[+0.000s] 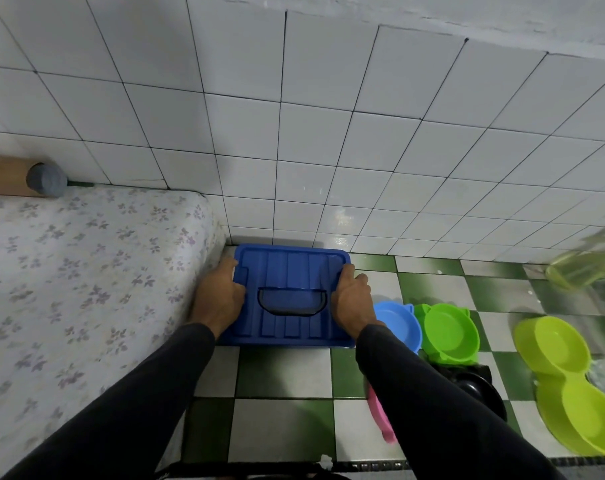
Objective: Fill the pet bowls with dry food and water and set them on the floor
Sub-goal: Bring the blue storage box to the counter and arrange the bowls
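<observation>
A blue plastic box with a ribbed lid (287, 323) stands on the tiled floor against the wall. My left hand (219, 294) grips its left edge and my right hand (351, 299) grips its right edge, fingers curled over the lid rim. To the right on the floor lie several empty pet bowls: a light blue bowl (400, 323), a green bowl (448, 332), a black bowl (481, 393), a pink bowl (380, 422) partly hidden by my right sleeve, and a lime double bowl (568, 382).
A mattress with a flowered cover (79, 282) lies close on the left of the box. A clear yellowish container (581, 268) stands at the far right by the white tiled wall (294, 133). Green and white floor tiles (280, 375) lie in front of the box.
</observation>
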The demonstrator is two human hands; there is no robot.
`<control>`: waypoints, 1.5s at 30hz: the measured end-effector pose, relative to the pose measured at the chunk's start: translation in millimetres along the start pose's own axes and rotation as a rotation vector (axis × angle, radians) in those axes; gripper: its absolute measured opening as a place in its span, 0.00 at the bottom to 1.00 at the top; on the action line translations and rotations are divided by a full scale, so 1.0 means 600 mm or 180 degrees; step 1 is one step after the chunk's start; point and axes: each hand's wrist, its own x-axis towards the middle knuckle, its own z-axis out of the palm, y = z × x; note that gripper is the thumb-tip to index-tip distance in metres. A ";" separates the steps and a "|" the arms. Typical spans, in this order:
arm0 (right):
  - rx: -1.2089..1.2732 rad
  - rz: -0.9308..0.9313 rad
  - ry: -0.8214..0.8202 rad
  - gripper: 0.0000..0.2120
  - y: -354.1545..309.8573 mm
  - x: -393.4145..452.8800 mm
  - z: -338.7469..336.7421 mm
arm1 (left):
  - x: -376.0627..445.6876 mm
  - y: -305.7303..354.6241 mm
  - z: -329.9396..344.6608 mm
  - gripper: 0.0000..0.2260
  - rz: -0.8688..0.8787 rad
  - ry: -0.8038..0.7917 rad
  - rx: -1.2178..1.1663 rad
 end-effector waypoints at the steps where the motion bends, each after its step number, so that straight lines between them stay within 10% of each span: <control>1: 0.0178 0.0065 0.0037 0.19 0.003 0.001 0.002 | 0.001 -0.004 0.003 0.18 -0.0035 0.0039 -0.0076; 10: 0.1436 0.0515 -0.0076 0.23 0.031 -0.001 -0.026 | 0.005 -0.007 0.017 0.15 -0.0722 0.0198 -0.0904; 20: 0.0143 -0.0179 0.0642 0.19 0.025 -0.023 -0.014 | -0.008 -0.010 0.020 0.19 0.0157 0.0763 0.0213; 30: 0.0091 -0.0206 0.0209 0.27 0.024 -0.032 -0.012 | -0.033 -0.003 0.017 0.22 0.0177 0.0505 0.0580; 45: 0.1528 -0.0511 0.0887 0.16 -0.054 -0.042 -0.054 | -0.027 0.035 -0.093 0.19 0.0164 0.1044 0.0328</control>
